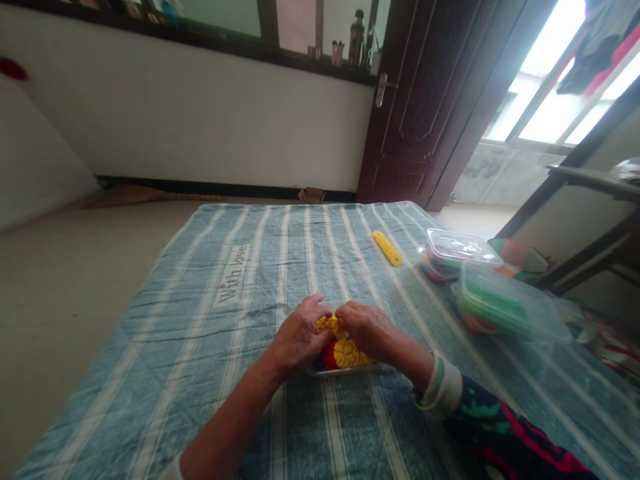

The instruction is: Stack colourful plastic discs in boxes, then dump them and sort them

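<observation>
A clear plastic container (pixel 345 371) sits on the striped cloth in front of me. Inside it are a yellow crocheted piece (pixel 353 355) and a red bit (pixel 329 357) that looks like yarn. My left hand (pixel 300 338) is closed at the container's left side, its thumb and fingers on a yellow crocheted section (pixel 326 325). From the right, my right hand (pixel 371 329) pinches the same yellow section, with its fingertips partly hidden. Whether this section is joined to the lower yellow piece I cannot tell.
A yellow crocheted strip (pixel 387 249) lies farther back on the striped cloth (pixel 250 387). To the right stand a lidded clear box (pixel 463 248) and another clear box (pixel 505 303) with green contents. A dark shelf frame (pixel 590 233) is beyond them.
</observation>
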A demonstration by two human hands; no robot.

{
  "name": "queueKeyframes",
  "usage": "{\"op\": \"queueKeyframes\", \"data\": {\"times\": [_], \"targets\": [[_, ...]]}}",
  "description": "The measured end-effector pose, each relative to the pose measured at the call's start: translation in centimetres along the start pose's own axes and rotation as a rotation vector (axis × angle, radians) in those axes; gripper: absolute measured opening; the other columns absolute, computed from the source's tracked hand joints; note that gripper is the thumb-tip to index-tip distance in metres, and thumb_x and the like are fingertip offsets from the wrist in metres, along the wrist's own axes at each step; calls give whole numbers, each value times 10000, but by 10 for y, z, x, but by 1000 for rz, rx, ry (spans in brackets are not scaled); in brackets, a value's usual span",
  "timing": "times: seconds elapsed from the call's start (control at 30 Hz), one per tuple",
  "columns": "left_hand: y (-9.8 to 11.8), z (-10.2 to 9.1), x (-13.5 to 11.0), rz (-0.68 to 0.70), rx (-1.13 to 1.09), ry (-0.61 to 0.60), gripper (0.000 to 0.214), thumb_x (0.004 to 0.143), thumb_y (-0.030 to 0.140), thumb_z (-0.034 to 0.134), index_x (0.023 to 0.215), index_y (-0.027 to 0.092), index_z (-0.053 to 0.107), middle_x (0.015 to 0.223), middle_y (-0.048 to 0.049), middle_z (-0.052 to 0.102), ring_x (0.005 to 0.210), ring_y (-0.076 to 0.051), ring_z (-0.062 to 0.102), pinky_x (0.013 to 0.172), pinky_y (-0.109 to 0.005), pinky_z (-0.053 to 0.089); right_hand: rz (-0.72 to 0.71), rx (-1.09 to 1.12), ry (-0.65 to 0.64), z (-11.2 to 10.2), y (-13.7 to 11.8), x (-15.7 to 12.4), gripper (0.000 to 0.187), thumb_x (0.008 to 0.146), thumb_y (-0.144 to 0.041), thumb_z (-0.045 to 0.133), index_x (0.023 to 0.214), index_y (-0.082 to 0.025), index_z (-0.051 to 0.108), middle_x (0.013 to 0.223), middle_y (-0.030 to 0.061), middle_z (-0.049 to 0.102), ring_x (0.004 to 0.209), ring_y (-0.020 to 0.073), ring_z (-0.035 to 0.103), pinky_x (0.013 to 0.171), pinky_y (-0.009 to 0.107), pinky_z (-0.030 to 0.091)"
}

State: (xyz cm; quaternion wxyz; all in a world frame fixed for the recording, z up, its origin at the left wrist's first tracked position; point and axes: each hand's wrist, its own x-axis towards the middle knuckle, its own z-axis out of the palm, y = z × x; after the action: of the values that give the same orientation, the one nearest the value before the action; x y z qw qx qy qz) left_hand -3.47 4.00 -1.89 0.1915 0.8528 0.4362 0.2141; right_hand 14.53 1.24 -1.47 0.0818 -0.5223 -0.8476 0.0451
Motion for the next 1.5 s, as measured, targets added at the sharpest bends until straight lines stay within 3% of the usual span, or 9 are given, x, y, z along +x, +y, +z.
{"op": "queueKeyframes", "data": {"times": [0.33, 0.67, 0.97, 1.1, 1.5], "targets": [[7, -6, -1, -40, 28, -81, 424, 699, 223, 685, 1117, 152, 687, 1413, -194, 472, 1345, -360, 384, 1104, -485, 330, 21, 62, 58, 9, 4, 2, 157, 887, -154, 487, 981, -160, 612, 871, 51, 653, 724, 153, 569, 571, 265, 259], [12, -5, 9, -32, 129, -98, 251, 762, 260, 636, 977, 169, 729, 1281, -178, 587, 1307, -350, 436, 1081, -491, 356, 18, 93, 92, 10, 6, 3, 118, 869, -149, 526, 929, -158, 627, 839, 42, 649, 711, 144, 550, 573, 251, 276], [8, 1, 10, -13, 179, -71, 262, 755, 216, 612, 984, 152, 721, 1323, -190, 554, 1298, -346, 450, 1086, -470, 359, 31, 108, 69, 7, 5, 4, 142, 880, -181, 514, 965, -166, 626, 867, 48, 652, 726, 157, 563, 573, 255, 284], [8, 1, 10, -10, 172, -86, 298, 763, 284, 635, 1018, 152, 716, 1340, -204, 535, 1317, -354, 424, 1098, -474, 338, 18, 119, 69, 8, 5, 4, 157, 880, -175, 503, 974, -161, 628, 880, 57, 660, 748, 174, 584, 580, 261, 302], [1, 0, 19, -8, 212, -97, 279, 751, 291, 651, 1009, 214, 724, 1318, -155, 576, 1293, -355, 457, 1070, -509, 363, -4, 116, 88, 7, 3, 7, 214, 811, -120, 533, 995, -160, 635, 893, 66, 678, 740, 172, 607, 605, 251, 391]]}}
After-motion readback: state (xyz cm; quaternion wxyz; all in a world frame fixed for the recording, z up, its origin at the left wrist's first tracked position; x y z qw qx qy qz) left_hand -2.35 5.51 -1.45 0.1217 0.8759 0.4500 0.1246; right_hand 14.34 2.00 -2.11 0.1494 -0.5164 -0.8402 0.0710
